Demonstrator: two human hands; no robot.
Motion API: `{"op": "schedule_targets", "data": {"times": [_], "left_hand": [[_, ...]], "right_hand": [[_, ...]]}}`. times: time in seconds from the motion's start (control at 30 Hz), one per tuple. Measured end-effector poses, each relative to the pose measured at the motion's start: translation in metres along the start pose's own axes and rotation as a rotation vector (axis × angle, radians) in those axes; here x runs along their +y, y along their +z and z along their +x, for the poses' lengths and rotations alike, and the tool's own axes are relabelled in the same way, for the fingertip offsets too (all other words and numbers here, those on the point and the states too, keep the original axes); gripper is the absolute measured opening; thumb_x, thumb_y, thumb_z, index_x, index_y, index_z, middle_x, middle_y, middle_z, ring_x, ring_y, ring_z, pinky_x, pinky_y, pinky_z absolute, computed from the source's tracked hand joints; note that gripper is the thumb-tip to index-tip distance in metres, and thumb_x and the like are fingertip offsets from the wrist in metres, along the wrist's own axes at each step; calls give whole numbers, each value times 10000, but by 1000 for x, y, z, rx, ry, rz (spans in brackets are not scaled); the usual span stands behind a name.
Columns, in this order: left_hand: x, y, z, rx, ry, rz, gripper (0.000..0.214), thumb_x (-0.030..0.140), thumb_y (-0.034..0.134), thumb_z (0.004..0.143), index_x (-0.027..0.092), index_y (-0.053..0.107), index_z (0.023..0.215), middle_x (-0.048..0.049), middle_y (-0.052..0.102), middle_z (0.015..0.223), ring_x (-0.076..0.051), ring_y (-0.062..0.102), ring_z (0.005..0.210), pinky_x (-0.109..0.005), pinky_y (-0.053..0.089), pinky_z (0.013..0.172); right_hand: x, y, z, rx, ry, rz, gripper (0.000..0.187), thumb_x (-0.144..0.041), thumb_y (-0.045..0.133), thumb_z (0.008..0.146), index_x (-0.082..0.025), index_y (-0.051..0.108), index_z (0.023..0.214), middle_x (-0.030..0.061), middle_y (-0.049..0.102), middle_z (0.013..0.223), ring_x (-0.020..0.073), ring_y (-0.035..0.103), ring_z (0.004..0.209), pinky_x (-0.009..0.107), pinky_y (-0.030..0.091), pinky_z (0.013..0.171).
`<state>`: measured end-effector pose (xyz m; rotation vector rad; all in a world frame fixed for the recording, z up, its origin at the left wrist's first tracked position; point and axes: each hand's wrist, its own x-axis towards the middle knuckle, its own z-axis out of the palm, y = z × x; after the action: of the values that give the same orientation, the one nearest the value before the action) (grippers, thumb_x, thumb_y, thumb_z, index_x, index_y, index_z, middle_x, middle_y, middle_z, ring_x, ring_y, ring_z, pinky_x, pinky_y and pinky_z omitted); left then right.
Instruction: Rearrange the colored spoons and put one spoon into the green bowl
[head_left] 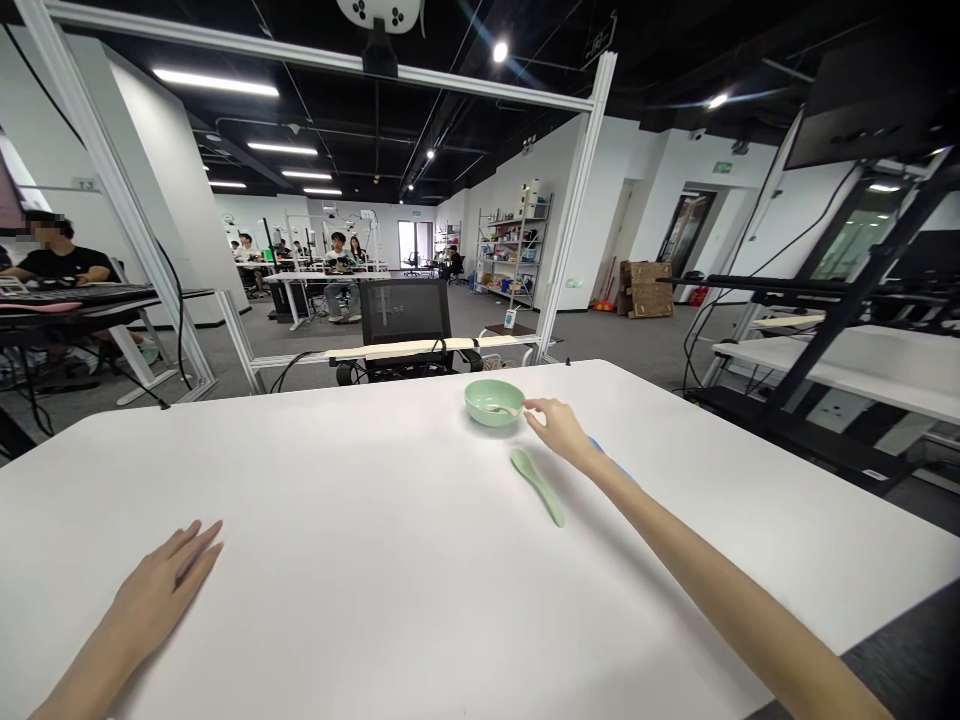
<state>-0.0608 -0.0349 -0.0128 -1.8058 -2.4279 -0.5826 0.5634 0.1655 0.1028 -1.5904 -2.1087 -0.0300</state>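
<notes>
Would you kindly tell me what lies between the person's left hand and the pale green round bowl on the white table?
In the head view, the left hand and pale green round bowl have only bare white tabletop between them.

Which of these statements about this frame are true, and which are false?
1. The right hand reaches to the rim of a pale green bowl. True.
2. The left hand is gripping the bowl. False: it rests open on the white table, holding nothing.
3. A pale green spoon lies on the table, outside the bowl. True.
4. The bowl is upside down. False: it stands upright, open side up.
</notes>
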Motion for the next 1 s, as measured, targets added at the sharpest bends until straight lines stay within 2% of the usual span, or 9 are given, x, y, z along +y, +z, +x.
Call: {"op": "schedule_targets", "data": {"times": [0.13,0.27,0.53,0.7,0.9,1.0], "left_hand": [[0,0,0,-29,-2,8,719,590,334,926,182,657,1423,-120,604,1566,-338,507,1500,-502,452,1202],[2,-2,1,-47,6,21,742,580,315,935,145,636,1444,-150,576,1583,-348,483,1516,-509,433,1214],[2,-3,1,-11,2,37,696,588,317,927,227,677,1400,-96,623,1544,-323,526,1488,-517,480,1178],[2,-4,1,-42,0,34,748,602,289,928,179,664,1417,-130,602,1562,-329,492,1512,-507,455,1201],[3,-4,3,-39,3,47,744,614,288,920,205,668,1412,-110,620,1552,-324,512,1498,-496,466,1194],[3,-4,2,-62,6,37,764,603,278,926,163,649,1429,-148,594,1571,-338,483,1518,-516,455,1201]], "right_hand": [[26,19,-55,-3,-34,1,474,-285,413,1032,-162,661,1417,152,668,1460,316,596,1368,469,439,1149],[40,35,-82,-39,-35,26,502,-286,399,1039,-118,632,1450,184,609,1523,321,526,1461,491,398,1222],[39,39,-83,-83,-43,60,442,-269,424,1031,-146,750,1303,186,689,1416,334,583,1411,506,457,1184],[41,40,-83,-90,-28,72,448,-275,420,1033,-157,748,1316,169,683,1433,325,576,1419,496,457,1183],[42,42,-85,-108,-34,64,473,-296,395,1041,-137,737,1327,185,668,1451,327,565,1428,490,446,1190],[44,40,-82,-103,-30,58,465,-291,407,1039,-125,729,1331,192,658,1461,330,561,1430,478,437,1194]]}}
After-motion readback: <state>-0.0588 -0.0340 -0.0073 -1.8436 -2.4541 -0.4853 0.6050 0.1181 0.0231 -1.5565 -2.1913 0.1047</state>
